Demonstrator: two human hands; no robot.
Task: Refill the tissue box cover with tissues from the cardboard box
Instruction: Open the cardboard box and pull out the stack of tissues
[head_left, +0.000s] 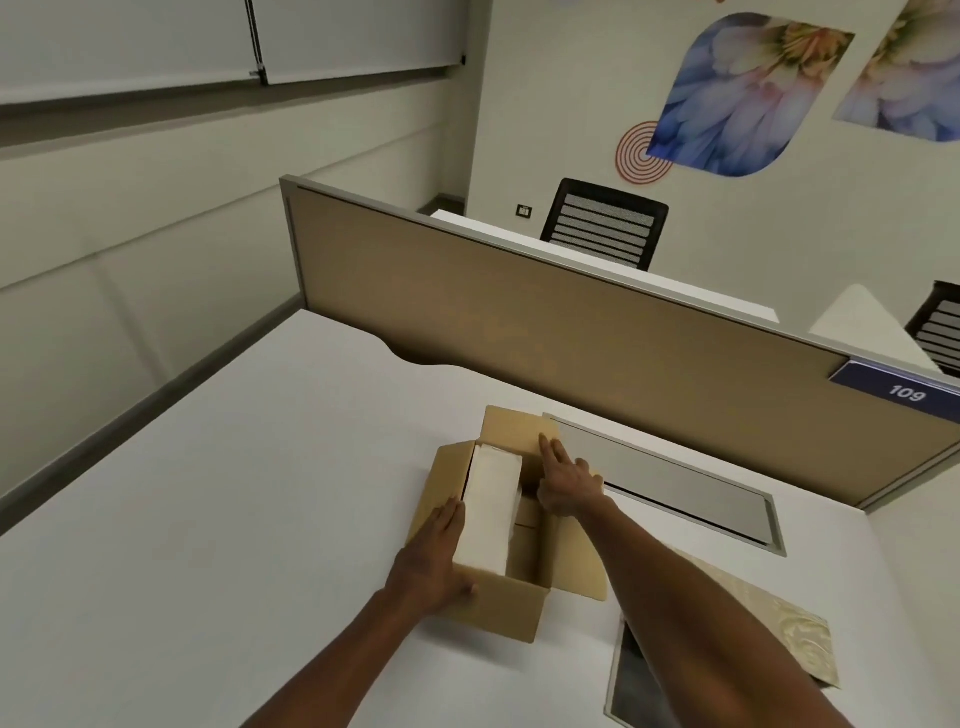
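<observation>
1. Both hands are at the cardboard box (498, 597), which sits just below the middle of the frame on the white desk (234, 493).
2. Left hand (434, 558) lies flat against the box's left side, fingers straight and together pointing toward the top of the frame, thumb hooked around the near left corner; it presses the wall and pinches nothing.
3. Right hand (566, 480) reaches over the box's right side with fingers extended and slightly spread, fingertips resting on the far upright flap (514, 431); the palm faces down and grips nothing.
4. Both forearms are bare and rise from the lower edge of the frame, the right one crossing diagonally from the lower right.
5. Inside the box, a white tissue pack (493, 504) stands along the left wall, touching it; the right part of the box interior is in shadow.
6. Tissue box cover (769, 629), beige with a swirled pattern, lies at lower right, partly hidden under the right forearm, beside a dark framed panel (631, 686).
7. Behind the box a grey cable tray lid (675, 483) is set into the desk, and beyond it a tan partition (519, 312) carries a blue tag reading 109.
8. Black office chair (605, 223) stands past the partition, under flower wall art (743, 88) at upper right.
</observation>
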